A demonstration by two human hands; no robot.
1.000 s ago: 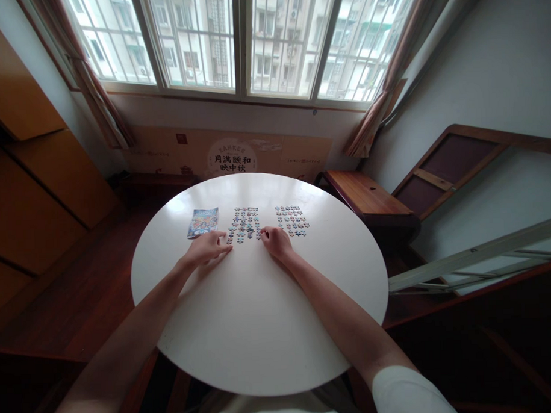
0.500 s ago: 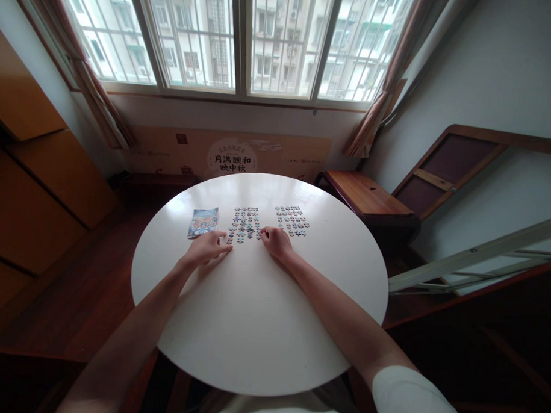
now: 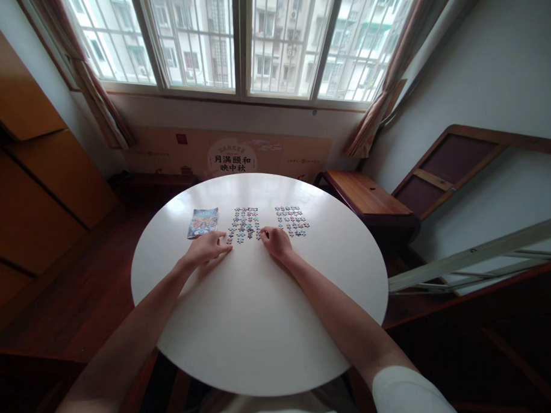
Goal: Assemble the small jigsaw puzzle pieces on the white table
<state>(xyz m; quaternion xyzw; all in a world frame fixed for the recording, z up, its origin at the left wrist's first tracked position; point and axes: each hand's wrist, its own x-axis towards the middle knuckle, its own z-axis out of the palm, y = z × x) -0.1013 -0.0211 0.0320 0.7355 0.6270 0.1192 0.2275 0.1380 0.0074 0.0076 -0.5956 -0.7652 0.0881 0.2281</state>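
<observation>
Two groups of small jigsaw pieces lie in rows on a round white table (image 3: 261, 327): a left group (image 3: 244, 224) and a right group (image 3: 293, 220). My left hand (image 3: 207, 247) rests on the table with its fingers stretched flat toward the left group's near corner. My right hand (image 3: 275, 241) is curled beside the near edge of the left group, fingertips pinched at a piece too small to make out. A colourful picture card (image 3: 202, 222) lies left of the pieces, just beyond my left hand.
A wooden side table (image 3: 365, 197) stands past the table's right edge, with a wooden frame (image 3: 455, 164) leaning on the wall. Wooden cabinets (image 3: 35, 191) fill the left side. A barred window (image 3: 242, 39) and a printed cardboard panel (image 3: 231, 155) are behind the table.
</observation>
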